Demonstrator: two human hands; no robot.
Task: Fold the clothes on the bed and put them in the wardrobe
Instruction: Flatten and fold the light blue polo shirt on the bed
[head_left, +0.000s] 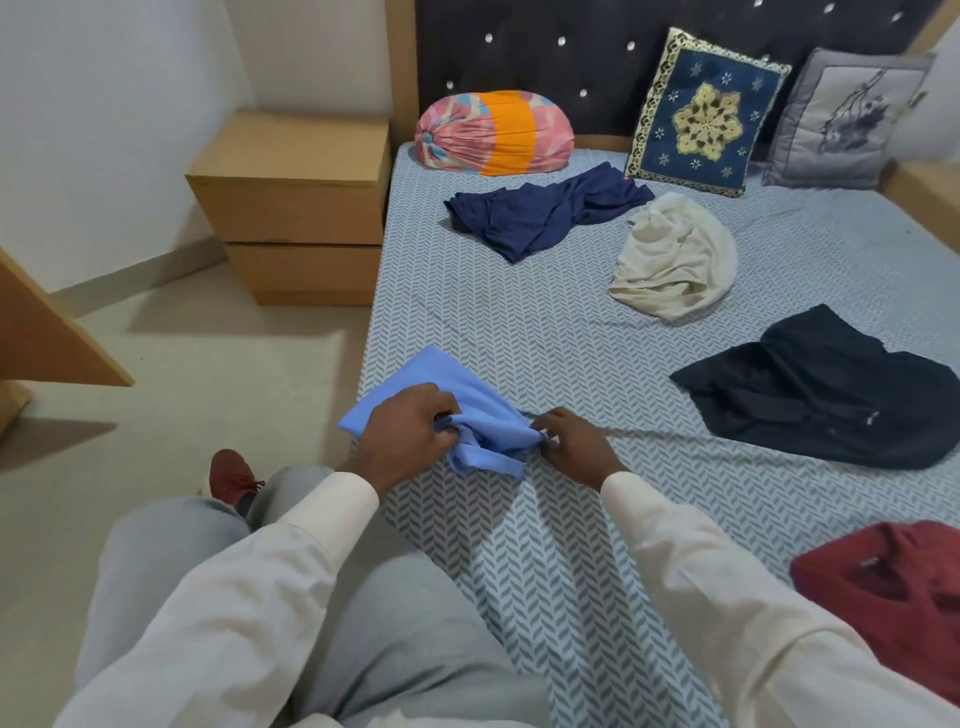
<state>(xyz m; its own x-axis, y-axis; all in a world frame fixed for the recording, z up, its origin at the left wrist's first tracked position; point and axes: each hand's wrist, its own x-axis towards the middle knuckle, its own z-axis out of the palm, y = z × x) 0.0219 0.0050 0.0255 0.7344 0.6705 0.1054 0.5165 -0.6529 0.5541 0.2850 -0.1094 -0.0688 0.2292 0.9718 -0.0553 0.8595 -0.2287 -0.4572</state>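
Between the left hand (410, 426) and right hand (571, 447), a light-blue garment (483, 410) is gripped by curled fingers above the bed (545, 332).

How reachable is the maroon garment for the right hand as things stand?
Probably yes: the maroon garment lies on the bed to that side, only bare sheet between. But the right hand pinches the blue garment and must let go first.
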